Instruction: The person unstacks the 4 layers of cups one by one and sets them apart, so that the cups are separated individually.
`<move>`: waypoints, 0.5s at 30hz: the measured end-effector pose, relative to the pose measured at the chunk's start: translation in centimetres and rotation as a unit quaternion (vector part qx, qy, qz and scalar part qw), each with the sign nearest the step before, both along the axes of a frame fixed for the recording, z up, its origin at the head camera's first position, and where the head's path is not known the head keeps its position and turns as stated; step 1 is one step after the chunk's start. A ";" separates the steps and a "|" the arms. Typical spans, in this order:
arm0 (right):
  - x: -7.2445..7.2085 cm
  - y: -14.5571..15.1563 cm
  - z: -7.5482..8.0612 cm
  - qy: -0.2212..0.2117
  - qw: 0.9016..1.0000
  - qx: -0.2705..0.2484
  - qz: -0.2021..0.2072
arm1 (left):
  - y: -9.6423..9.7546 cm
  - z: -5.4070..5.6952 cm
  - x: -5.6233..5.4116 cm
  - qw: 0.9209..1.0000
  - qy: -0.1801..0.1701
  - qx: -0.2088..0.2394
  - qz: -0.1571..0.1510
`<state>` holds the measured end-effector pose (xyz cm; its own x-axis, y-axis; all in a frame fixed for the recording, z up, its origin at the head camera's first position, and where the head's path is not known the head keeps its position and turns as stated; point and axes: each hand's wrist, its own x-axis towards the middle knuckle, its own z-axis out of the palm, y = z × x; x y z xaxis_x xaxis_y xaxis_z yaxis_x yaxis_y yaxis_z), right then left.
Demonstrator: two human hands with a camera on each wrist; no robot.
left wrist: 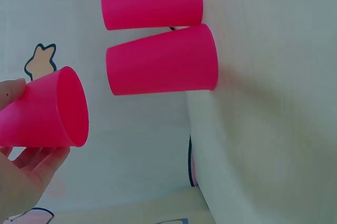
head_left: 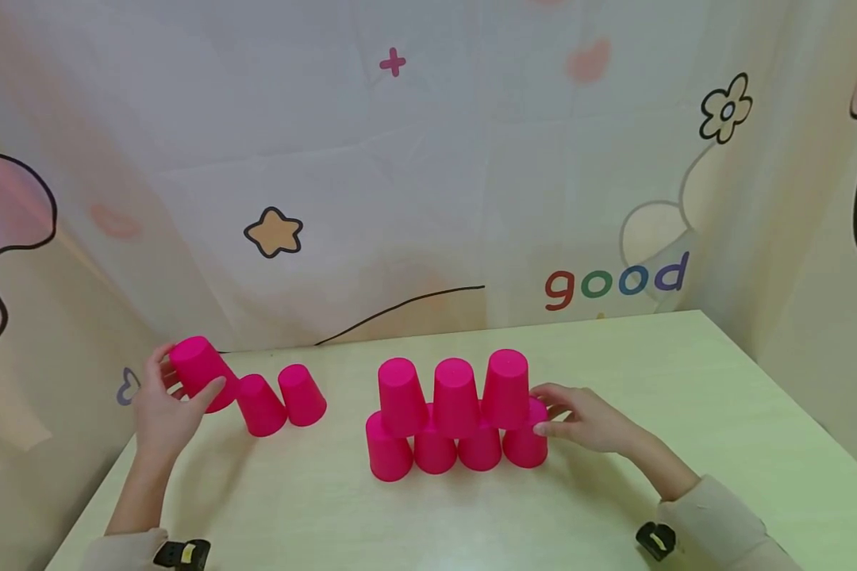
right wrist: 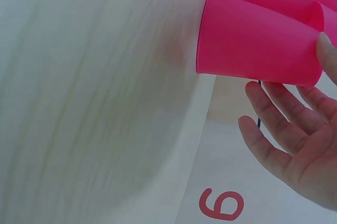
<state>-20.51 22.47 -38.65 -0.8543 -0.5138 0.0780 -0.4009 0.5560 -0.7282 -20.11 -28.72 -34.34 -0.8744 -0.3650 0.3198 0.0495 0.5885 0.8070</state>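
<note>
Pale sleeves and black straps lie nearest, below the hands. From there the left hand reaches up and forward, gripping a cup with the thumb on one side and fingers on the other. That cup is tilted, its mouth downward and lifted off the table. Across from it, the right hand comes in from the side, fingers spread and loosely bent, its thumb touching the end cup of the bottom row.

Behind the left hand passes the table's left edge; the far edge, beyond both hands, meets a backdrop. To the right of the right hand, table surface runs on to a slanting right edge, well apart. More surface stretches between the hands, on the near side of the cups.

Just right of the left hand, two cups stand mouth down, between the held cup and the stack. That stack, just left of the right hand, has three inverted cups on four. Beyond the hands, the backdrop carries a star and the word "good".
</note>
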 end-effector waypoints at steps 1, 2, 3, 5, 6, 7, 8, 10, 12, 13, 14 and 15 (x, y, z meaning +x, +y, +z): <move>0.0 0.0 0.0 -0.001 1.000 0.001 0.000 | -0.2 -0.1 0.0 1.000 -0.003 0.000 0.001; 0.0 0.0 0.0 -0.001 1.000 0.001 0.000 | -0.4 -0.1 0.0 1.000 -0.007 0.000 0.003; 0.0 0.0 0.0 -0.002 1.000 0.002 0.000 | -0.6 -0.2 0.0 1.000 -0.010 0.000 0.004; -0.1 0.0 0.0 -0.002 1.000 0.001 -0.001 | -0.8 -0.3 -0.1 1.000 -0.014 0.000 0.006; -0.1 0.0 0.0 -0.002 1.000 0.002 -0.001 | -1.0 -0.4 -0.1 1.000 -0.017 -0.002 0.007; -0.1 0.0 0.0 -0.001 1.000 0.001 -0.001 | -1.1 -0.5 -0.2 1.000 -0.020 -0.006 0.009; -0.1 0.0 0.0 -0.001 1.000 0.002 -0.001 | -1.2 -0.6 -0.2 1.000 -0.022 -0.009 0.010; -0.1 0.0 0.0 0.000 1.000 0.002 -0.001 | -1.5 -0.8 -0.2 0.999 -0.025 -0.017 0.017; 0.0 0.0 0.0 0.000 1.000 0.001 -0.001 | -1.9 -1.3 -0.4 0.999 -0.026 -0.024 0.023; 0.0 0.0 0.0 -0.001 1.000 0.000 -0.002 | -2.1 -1.7 -0.6 0.999 -0.027 -0.022 0.025; 0.0 0.0 0.0 -0.002 1.000 0.000 -0.002 | -2.6 -2.2 -0.9 0.999 -0.026 -0.019 0.026; 0.1 0.0 0.0 -0.002 1.000 -0.001 -0.003 | -3.2 -3.0 -1.5 0.999 -0.028 -0.021 0.032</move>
